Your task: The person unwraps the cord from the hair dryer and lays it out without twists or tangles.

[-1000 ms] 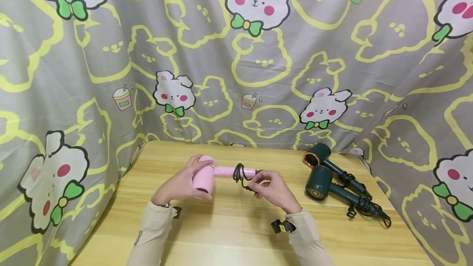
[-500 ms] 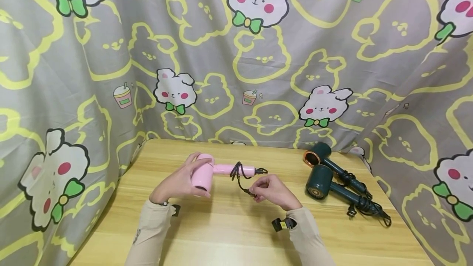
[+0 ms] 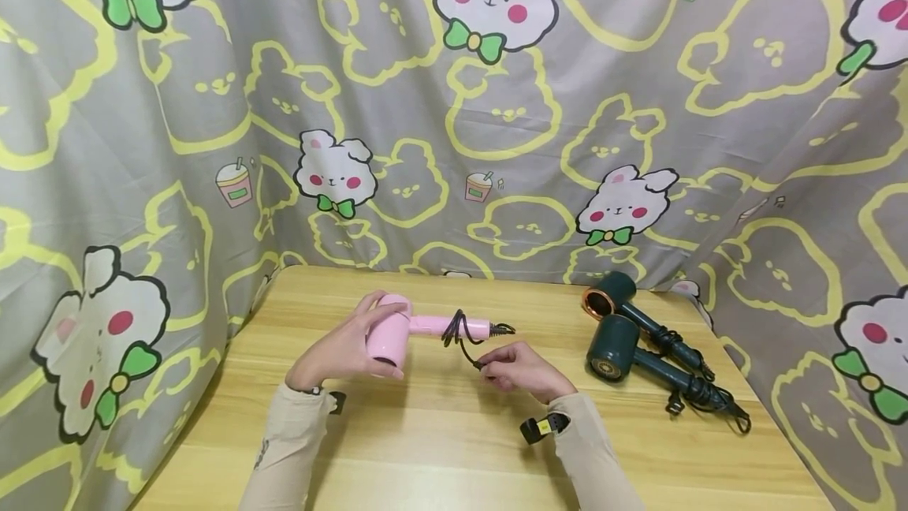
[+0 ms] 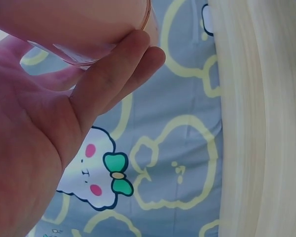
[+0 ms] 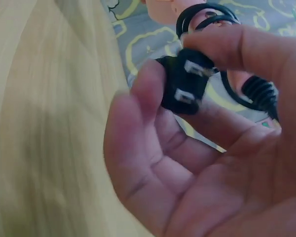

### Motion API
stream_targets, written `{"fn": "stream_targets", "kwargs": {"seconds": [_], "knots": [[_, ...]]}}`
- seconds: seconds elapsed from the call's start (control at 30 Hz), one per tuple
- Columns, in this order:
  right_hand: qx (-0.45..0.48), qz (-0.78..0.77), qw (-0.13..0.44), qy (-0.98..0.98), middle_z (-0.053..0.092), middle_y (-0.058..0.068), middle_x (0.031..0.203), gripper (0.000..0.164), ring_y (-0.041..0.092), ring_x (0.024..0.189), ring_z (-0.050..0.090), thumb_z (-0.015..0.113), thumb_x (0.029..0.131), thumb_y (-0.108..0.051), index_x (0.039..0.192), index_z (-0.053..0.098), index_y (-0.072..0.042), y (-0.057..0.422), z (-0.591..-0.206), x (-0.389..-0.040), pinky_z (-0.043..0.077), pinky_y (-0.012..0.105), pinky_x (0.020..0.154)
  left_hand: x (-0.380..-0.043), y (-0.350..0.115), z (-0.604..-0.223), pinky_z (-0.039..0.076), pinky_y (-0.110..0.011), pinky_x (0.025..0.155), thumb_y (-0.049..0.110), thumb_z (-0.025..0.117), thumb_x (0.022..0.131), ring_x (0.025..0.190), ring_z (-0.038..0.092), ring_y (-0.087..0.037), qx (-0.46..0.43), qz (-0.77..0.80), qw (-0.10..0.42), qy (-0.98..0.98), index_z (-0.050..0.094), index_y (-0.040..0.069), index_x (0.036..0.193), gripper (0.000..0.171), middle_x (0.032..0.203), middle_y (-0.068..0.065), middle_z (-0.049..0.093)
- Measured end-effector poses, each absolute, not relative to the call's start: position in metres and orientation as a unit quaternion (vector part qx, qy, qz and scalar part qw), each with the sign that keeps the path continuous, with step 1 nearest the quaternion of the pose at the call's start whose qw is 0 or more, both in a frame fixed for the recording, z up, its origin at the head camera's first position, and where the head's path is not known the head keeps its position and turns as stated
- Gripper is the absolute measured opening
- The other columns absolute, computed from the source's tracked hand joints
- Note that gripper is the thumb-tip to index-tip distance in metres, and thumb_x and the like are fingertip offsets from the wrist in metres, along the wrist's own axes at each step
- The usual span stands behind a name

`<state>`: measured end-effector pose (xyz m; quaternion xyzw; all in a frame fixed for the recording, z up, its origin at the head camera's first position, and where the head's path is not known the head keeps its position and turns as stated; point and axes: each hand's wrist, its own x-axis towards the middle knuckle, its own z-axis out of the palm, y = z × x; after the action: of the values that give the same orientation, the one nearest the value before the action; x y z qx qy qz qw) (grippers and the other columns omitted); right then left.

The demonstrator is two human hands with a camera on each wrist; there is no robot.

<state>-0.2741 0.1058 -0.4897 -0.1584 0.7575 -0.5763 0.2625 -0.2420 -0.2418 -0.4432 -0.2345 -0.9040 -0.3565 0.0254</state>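
A pink hair dryer (image 3: 388, 341) is held up over the table with its handle (image 3: 429, 326) pointing right. My left hand (image 3: 339, 353) grips its barrel from the left, thumb below and fingers over the top; the left wrist view shows fingers along the pink barrel (image 4: 89, 24). A black cord (image 3: 457, 327) is looped around the handle. Between thumb and fingers my right hand (image 3: 525, 371) pinches the cord's plug; in the right wrist view the black two-prong plug (image 5: 186, 81) faces the camera. Part of the cord hangs between the handle and the right hand.
Two dark green hair dryers lie at the right of the wooden table (image 3: 426, 448): a rear one (image 3: 613, 294) with a copper-coloured ring and a front one (image 3: 613, 349). Both have cords wound on their handles. A patterned grey curtain (image 3: 411, 117) surrounds the back and sides.
My right hand has drawn the plug end slightly down and away from the handle, so a longer piece of cord shows. My left hand and the pink hair dryer have barely moved.
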Motion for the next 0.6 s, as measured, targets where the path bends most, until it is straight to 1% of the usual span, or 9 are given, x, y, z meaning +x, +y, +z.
{"fn": "stream_targets", "kwargs": {"seconds": [0.1, 0.2, 0.27, 0.37, 0.47, 0.6], "knots": [[-0.151, -0.593, 0.275, 0.742, 0.07, 0.013, 0.09, 0.04, 0.009, 0.065, 0.062, 0.064, 0.096, -0.009, 0.129, 0.064, 0.013, 0.108, -0.496, -0.277, 0.055, 0.023, 0.063, -0.242, -0.242, -0.443, 0.054, -0.032, 0.072, 0.049, 0.099, 0.061, 0.102, 0.061, -0.026, -0.237, -0.355, 0.024, -0.904, 0.05, 0.032, 0.15, 0.103, 0.161, -0.012, 0.029], [-0.146, -0.613, 0.287, 0.722, 0.071, 0.013, 0.094, 0.043, 0.007, 0.066, 0.061, 0.065, 0.098, -0.01, 0.134, 0.061, 0.013, 0.11, -0.503, -0.28, 0.056, 0.022, 0.065, -0.242, -0.242, -0.444, 0.054, -0.032, 0.073, 0.04, 0.101, 0.062, 0.101, 0.06, -0.026, -0.238, -0.356, 0.025, -0.903, 0.051, 0.032, 0.149, 0.101, 0.16, -0.008, 0.031], [-0.145, -0.628, 0.294, 0.706, 0.072, 0.012, 0.097, 0.046, 0.006, 0.068, 0.06, 0.066, 0.099, -0.012, 0.137, 0.058, 0.013, 0.111, -0.507, -0.283, 0.055, 0.02, 0.066, -0.242, -0.241, -0.445, 0.054, -0.032, 0.073, 0.038, 0.101, 0.062, 0.101, 0.06, -0.026, -0.24, -0.357, 0.027, -0.902, 0.051, 0.032, 0.149, 0.1, 0.159, -0.007, 0.032], [-0.144, -0.653, 0.301, 0.679, 0.074, 0.01, 0.101, 0.05, 0.004, 0.072, 0.06, 0.065, 0.102, -0.013, 0.142, 0.052, 0.015, 0.115, -0.512, -0.286, 0.055, 0.019, 0.069, -0.242, -0.241, -0.445, 0.054, -0.032, 0.073, 0.045, 0.1, 0.062, 0.102, 0.06, -0.026, -0.24, -0.354, 0.029, -0.903, 0.051, 0.033, 0.149, 0.1, 0.159, -0.006, 0.032], [-0.139, -0.678, 0.304, 0.655, 0.074, 0.006, 0.101, 0.052, 0.002, 0.075, 0.062, 0.06, 0.104, -0.014, 0.143, 0.047, 0.018, 0.119, -0.516, -0.289, 0.056, 0.018, 0.072, -0.241, -0.241, -0.446, 0.054, -0.032, 0.073, 0.052, 0.098, 0.061, 0.102, 0.06, -0.026, -0.24, -0.35, 0.028, -0.905, 0.051, 0.032, 0.149, 0.101, 0.159, -0.006, 0.032], [-0.126, -0.702, 0.297, 0.635, 0.074, 0.005, 0.101, 0.05, 0.003, 0.077, 0.064, 0.056, 0.105, -0.01, 0.142, 0.044, 0.021, 0.125, -0.517, -0.292, 0.057, 0.018, 0.076, -0.242, -0.24, -0.447, 0.054, -0.032, 0.072, 0.05, 0.098, 0.062, 0.102, 0.06, -0.026, -0.239, -0.351, 0.022, -0.905, 0.051, 0.031, 0.149, 0.101, 0.158, -0.006, 0.032]]}}
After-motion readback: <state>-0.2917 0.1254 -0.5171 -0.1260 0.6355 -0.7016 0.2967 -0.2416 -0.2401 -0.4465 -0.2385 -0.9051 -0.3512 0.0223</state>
